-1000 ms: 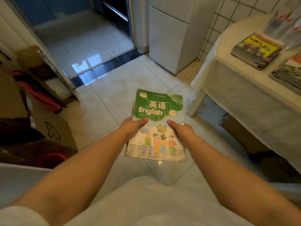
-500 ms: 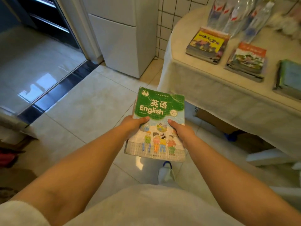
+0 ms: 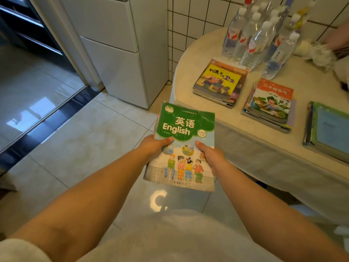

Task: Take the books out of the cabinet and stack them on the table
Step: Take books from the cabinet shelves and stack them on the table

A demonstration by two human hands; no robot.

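While both hands, left hand [image 3: 157,146] and right hand [image 3: 211,155], grasp green English book [image 3: 186,135] above floor, short of table [image 3: 190,59] near edge: three stacks sit close to that edge; careless placement risks toppling.

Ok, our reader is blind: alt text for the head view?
Both hands, left hand and right hand, hold a green English textbook above the tiled floor, beside a table carrying three book piles and water bottles.

Green English book [image 3: 186,137] face-up over floor; three book stacks [image 3: 220,83] on table [image 3: 190,53].
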